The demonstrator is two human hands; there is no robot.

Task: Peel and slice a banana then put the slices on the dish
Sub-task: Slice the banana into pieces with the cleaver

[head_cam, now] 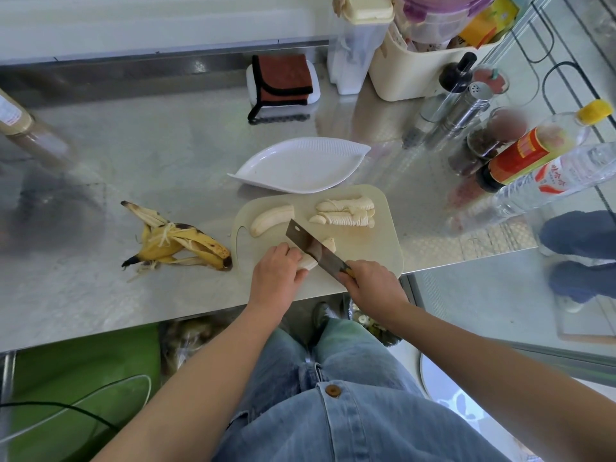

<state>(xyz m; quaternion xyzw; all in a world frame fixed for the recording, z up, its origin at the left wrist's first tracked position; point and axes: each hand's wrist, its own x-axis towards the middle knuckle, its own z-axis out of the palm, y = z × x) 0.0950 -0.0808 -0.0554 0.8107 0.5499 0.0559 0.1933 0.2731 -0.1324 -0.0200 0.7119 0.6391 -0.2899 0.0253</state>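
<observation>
- Denim shirt (pixel 333 428) and jeans are seen nearest the lens, below the near edge of the cutting board (pixel 383 251); both forearms are extended over them to the board.
- Right hand (pixel 370 283): clenched round the handle of the cleaver (pixel 312 246) at the board's near edge. The blade is angled away and leftward, set across the banana piece.
- Left hand (pixel 276 271): fingers are curled over the left end of the banana piece being cut (pixel 310 262), near the board's near-left corner. Fingertips are hidden, so their gap to the blade cannot be read.
- Key relation: the piece's long axis runs near-left to far-right on the board, roughly crosswise to the blade. The held stub lies left of the blade; a short end (pixel 329 243) shows beyond it.
- Uncut banana half (pixel 271 218) is noted on the board's far-left part, apart from the blade.
- Two rows of finished slices (pixel 346 213) are noted on the board's far-right part.
- White leaf-shaped dish (pixel 300 165) is set just beyond the board's far edge, no slices on it. Judged: slicing about half done, transfer pending.
- Banana peel (pixel 176 241) lies left of the board; sauce bottle (pixel 520 155) stands to its right, outside the cutting path.
</observation>
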